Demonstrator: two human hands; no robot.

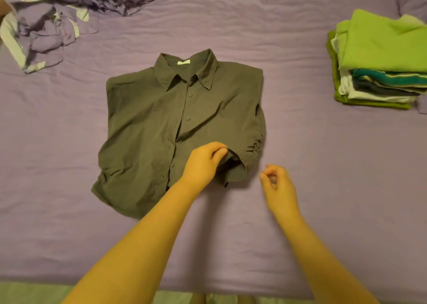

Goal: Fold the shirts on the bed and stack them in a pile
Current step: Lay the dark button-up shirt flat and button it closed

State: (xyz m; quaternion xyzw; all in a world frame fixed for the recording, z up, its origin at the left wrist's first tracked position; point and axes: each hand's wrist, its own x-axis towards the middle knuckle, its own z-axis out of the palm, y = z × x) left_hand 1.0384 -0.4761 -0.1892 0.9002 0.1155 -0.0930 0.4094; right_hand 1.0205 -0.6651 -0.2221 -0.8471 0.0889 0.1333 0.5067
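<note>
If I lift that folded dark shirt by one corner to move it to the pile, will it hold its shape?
Probably not. The dark shirt looks thin and floppy: it wrinkles and bunches where the left hand pinches its lower edge. Lifted by one corner, the folds would likely fall open. It seems light; supporting it from underneath with both hands looks safer.

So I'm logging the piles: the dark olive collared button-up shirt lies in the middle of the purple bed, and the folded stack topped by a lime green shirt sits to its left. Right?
Not quite. The head view shows the dark olive collared button-up shirt mid-bed, but the folded stack topped by a lime green shirt sits to its right. The crumpled purple clothes heap is on the left.
</note>
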